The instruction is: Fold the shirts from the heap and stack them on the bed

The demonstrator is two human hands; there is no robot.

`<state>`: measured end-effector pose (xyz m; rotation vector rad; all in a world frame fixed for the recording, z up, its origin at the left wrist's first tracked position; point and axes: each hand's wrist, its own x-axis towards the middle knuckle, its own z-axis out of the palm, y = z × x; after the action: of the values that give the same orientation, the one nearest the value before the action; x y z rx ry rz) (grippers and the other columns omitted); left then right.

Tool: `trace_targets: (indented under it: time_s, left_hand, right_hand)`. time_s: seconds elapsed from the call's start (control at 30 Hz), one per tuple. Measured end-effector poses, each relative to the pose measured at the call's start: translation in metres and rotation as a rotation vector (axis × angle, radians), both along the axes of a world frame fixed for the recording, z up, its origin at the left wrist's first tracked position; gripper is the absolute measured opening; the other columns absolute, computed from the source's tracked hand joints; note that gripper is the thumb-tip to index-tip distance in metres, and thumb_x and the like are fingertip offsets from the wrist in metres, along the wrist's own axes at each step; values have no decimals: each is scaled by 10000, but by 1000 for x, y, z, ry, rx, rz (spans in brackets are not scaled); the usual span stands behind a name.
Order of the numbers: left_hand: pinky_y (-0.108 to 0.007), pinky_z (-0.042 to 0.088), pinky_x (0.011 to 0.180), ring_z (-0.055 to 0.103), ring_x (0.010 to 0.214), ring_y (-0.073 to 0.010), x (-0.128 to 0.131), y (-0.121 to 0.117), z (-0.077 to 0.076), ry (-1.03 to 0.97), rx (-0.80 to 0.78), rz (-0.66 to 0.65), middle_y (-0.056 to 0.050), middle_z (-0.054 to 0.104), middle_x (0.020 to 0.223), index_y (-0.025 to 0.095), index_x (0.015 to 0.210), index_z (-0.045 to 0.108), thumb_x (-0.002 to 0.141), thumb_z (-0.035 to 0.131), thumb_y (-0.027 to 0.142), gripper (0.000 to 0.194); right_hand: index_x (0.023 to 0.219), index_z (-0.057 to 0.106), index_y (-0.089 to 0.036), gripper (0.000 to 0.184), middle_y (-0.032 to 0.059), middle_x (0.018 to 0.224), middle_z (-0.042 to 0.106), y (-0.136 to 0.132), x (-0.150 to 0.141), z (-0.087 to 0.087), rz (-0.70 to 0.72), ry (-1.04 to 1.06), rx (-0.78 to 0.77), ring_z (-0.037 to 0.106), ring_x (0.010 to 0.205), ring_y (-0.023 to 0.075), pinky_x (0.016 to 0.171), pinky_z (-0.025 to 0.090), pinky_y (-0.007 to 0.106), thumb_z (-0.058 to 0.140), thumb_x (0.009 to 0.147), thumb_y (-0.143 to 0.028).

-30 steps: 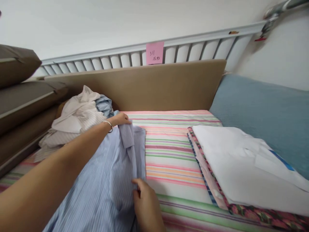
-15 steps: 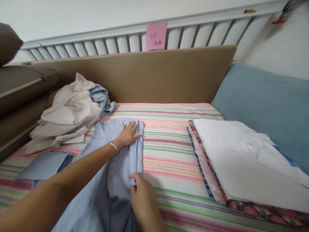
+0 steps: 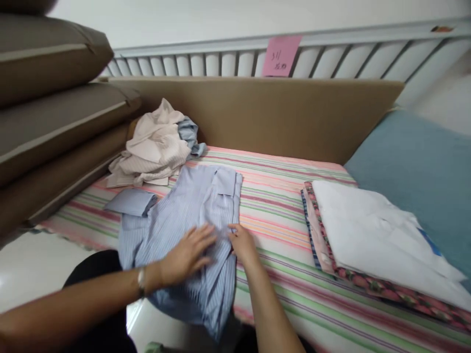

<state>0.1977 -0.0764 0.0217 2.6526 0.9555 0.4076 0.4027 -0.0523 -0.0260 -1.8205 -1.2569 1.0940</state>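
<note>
A blue-and-white striped shirt [image 3: 184,206] lies partly folded across the bed, its lower end hanging over the near edge. My left hand [image 3: 189,255], wearing a silver bangle, is over the middle of the shirt with fingers spread, slightly blurred; whether it presses on the cloth I cannot tell. At the shirt's right edge, my right hand [image 3: 243,243] pinches the fabric between thumb and fingers. The shirt's cuff [image 3: 133,201] rests to the left, folded over the sleeve.
Crumpled pale and blue clothes [image 3: 154,142] are heaped at the back left beside stacked brown cushions [image 3: 47,122]. On the right, a pile of folded garments with a white one [image 3: 368,235] on top lies near a blue pillow [image 3: 423,162]. A brown board [image 3: 257,113] stands along the back.
My left hand has slid from the shirt's far end toward its near part. My right hand stays on the right edge. The view has turned left and now takes in the bed's near edge.
</note>
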Motion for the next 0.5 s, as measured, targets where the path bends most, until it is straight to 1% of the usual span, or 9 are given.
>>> trace_targets:
  time_s: [0.03, 0.1, 0.17, 0.2, 0.27, 0.33, 0.37, 0.43, 0.5]
  left_hand:
    - [-498, 198, 1113, 182, 1396, -225, -13, -33, -3, 7, -87, -25, -94, 307, 1486, 246, 1416, 285, 916, 428, 384, 538]
    - [-504, 154, 1127, 217, 1386, -233, -30, -86, -8, -6, -245, -145, -67, 386, 1447, 271, 1369, 381, 905, 459, 381, 484]
    - [-492, 126, 1137, 283, 1361, -234, -43, -118, -13, -79, -370, -180, -45, 474, 1386, 288, 1277, 503, 894, 485, 370, 392]
    - [-474, 153, 1136, 340, 1333, -232, -49, -127, -17, -150, -420, -130, -43, 526, 1339, 283, 1212, 564, 888, 495, 369, 342]
    - [-414, 294, 1090, 483, 1223, -225, -65, -132, -28, -344, -523, 115, -55, 621, 1213, 253, 1091, 640, 881, 493, 385, 289]
    - [-363, 421, 988, 586, 1081, -229, -89, -127, -42, -556, -591, 457, -67, 675, 1084, 221, 1013, 665, 854, 507, 406, 291]
    - [-351, 448, 952, 605, 1040, -235, -102, -123, -49, -652, -602, 626, -73, 680, 1054, 207, 1012, 659, 825, 533, 409, 302]
    - [-352, 452, 945, 591, 1065, -260, -129, -114, -60, -827, -590, 931, -102, 649, 1108, 170, 1074, 612, 749, 598, 384, 390]
    - [-354, 431, 971, 519, 1174, -283, -150, -107, -65, -974, -586, 1167, -155, 547, 1267, 129, 1170, 526, 697, 631, 334, 526]
  right_hand:
    - [1021, 623, -200, 289, -28, 659, 604, -2, -1, 2, -10, -1, 9, 493, 424, 93, 463, 418, 226, 520, 752, -226]
    - [1051, 600, -183, 315, -20, 670, 605, -9, -3, 7, -33, -19, 31, 510, 445, 98, 466, 432, 225, 506, 762, -267]
    - [1118, 554, -151, 383, 17, 751, 630, -23, -5, 9, -76, -34, 54, 576, 544, 119, 505, 466, 229, 462, 776, -297]
    - [1148, 528, -129, 421, 45, 809, 643, -32, -5, 9, -112, -23, 69, 609, 611, 134, 538, 488, 236, 441, 776, -307]
    - [1172, 497, -92, 488, 103, 929, 653, -55, -2, 3, -190, 45, 107, 649, 743, 165, 633, 524, 261, 429, 762, -348]
    - [1145, 514, -87, 535, 143, 1014, 649, -81, 5, -7, -241, 115, 142, 659, 847, 202, 738, 532, 295, 457, 730, -420]
    - [1126, 531, -96, 549, 153, 1037, 649, -94, 8, -11, -246, 107, 151, 654, 891, 222, 781, 527, 316, 468, 716, -455]
    - [1089, 565, -105, 559, 171, 1067, 645, -118, 11, -14, -250, -32, 183, 631, 972, 266, 862, 500, 370, 455, 709, -500]
    - [1088, 586, -96, 568, 190, 1128, 621, -135, 3, -8, -208, -245, 266, 575, 1082, 297, 958, 438, 414, 415, 742, -513]
